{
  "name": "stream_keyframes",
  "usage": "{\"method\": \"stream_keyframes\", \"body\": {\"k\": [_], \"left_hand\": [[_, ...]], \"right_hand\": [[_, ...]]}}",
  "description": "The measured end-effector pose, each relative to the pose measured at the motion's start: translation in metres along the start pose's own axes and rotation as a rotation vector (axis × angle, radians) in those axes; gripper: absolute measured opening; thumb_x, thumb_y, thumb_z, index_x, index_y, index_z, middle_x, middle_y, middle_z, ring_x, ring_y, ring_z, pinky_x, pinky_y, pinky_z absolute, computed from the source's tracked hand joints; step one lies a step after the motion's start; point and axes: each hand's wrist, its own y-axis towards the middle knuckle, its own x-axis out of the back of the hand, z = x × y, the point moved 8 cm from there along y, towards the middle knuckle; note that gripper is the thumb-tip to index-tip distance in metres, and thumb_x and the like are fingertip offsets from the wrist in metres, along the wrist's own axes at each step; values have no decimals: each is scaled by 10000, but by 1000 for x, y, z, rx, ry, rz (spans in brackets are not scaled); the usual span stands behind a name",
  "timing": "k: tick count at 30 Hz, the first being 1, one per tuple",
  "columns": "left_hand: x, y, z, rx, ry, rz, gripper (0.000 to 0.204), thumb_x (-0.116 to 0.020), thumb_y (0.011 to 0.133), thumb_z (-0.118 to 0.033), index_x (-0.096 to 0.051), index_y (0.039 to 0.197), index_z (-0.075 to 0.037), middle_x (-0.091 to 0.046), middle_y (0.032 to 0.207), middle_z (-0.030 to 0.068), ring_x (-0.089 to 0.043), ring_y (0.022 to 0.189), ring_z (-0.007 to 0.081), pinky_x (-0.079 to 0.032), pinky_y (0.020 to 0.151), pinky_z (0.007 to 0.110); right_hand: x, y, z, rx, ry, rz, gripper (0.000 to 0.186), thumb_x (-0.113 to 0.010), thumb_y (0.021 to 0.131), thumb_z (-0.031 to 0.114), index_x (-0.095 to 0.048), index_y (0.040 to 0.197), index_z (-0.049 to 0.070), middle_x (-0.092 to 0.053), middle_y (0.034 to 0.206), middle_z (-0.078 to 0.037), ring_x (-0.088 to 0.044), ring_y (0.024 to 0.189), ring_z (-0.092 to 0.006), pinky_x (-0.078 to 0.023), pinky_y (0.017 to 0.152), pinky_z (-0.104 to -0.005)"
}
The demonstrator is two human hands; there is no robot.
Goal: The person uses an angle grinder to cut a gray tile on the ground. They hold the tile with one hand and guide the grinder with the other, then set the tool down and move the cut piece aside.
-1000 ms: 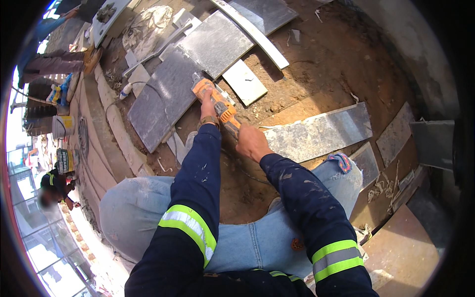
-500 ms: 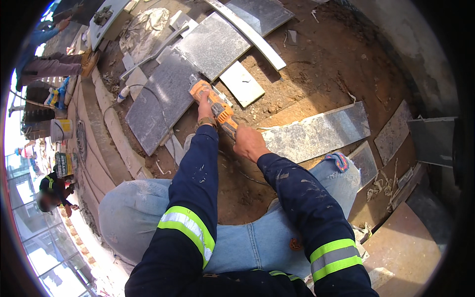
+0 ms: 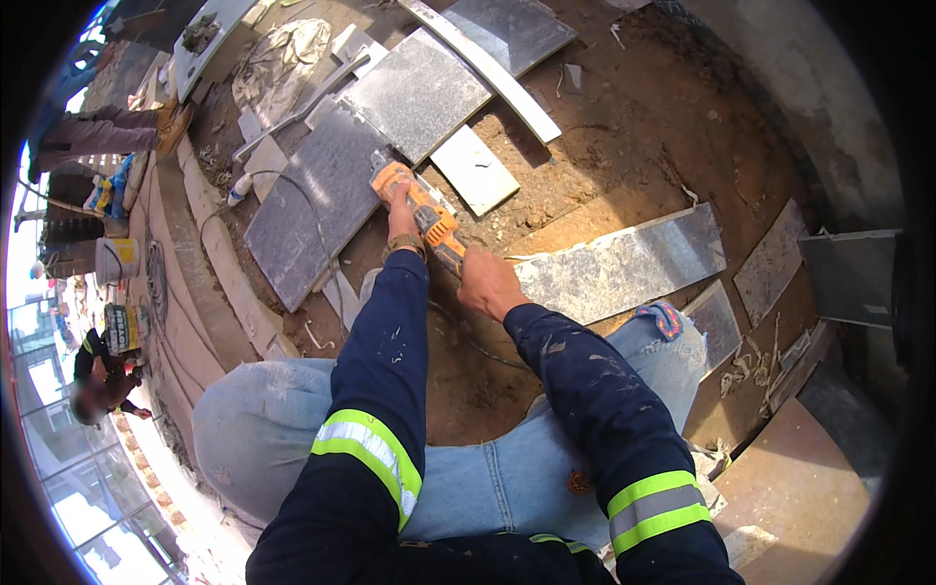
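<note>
Both my hands grip an orange and grey angle grinder (image 3: 439,226), held slantwise over the stone slabs. Around the front of its body, near the metal head, the fingers of my left hand (image 3: 401,216) are wrapped. My right hand (image 3: 490,283) is closed on the rear handle. The grinder's head lies at the edge of a dark grey slab (image 3: 317,200), close to the corner of a speckled grey slab (image 3: 417,93). I cannot tell whether its disc touches stone. A pale cream tile (image 3: 474,172) lies just right of the head.
A long white strip (image 3: 487,70) crosses the far slabs. On the brown soil at right lies a long stone piece (image 3: 624,263). A cord (image 3: 317,210) crosses the dark slab. At far left are a white bucket (image 3: 117,259), a standing person's legs (image 3: 102,135) and another person (image 3: 102,375).
The view shifts very slightly. Both hands keep their hold on the grinder, which stays at nearly the same place. The person at lower left has shifted a little.
</note>
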Motion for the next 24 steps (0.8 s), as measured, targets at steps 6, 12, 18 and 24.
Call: {"method": "stream_keyframes", "body": {"k": [6, 12, 18, 24], "left_hand": [[-6, -9, 0, 9, -4, 19, 637, -665, 810, -454, -567, 1201, 39, -642, 1024, 116, -669, 836, 228, -544, 737, 354], [-6, -11, -4, -32, -19, -9, 630, -659, 813, -452, -563, 1209, 29, -642, 1025, 113, -671, 803, 235, -546, 730, 355], [-9, -15, -1, 18, 0, 5, 641, -671, 802, -452, -558, 1211, 29, -630, 976, 123, -669, 783, 242, -558, 681, 361], [-10, -11, -13, -30, -30, 48, 615, -667, 804, -455, -566, 1187, 14, -629, 960, 121, -666, 781, 244, -558, 687, 369]], "right_hand": [[0, 1, -2, 3, -9, 8, 338, -636, 760, 92, -589, 1069, -37, -680, 1018, -244, -673, 960, -389, -544, 816, -437], [-1, 2, 0, 23, -1, -28, 335, -644, 752, 94, -587, 1053, -44, -678, 996, -245, -671, 943, -391, -540, 813, -445], [-1, 1, -5, 23, -10, -27, 330, -638, 750, 92, -586, 1044, -47, -676, 987, -250, -670, 939, -390, -538, 814, -446], [4, 0, 5, 49, 5, -39, 310, -626, 752, 82, -586, 1031, -49, -677, 981, -255, -674, 923, -396, -541, 805, -446]]}}
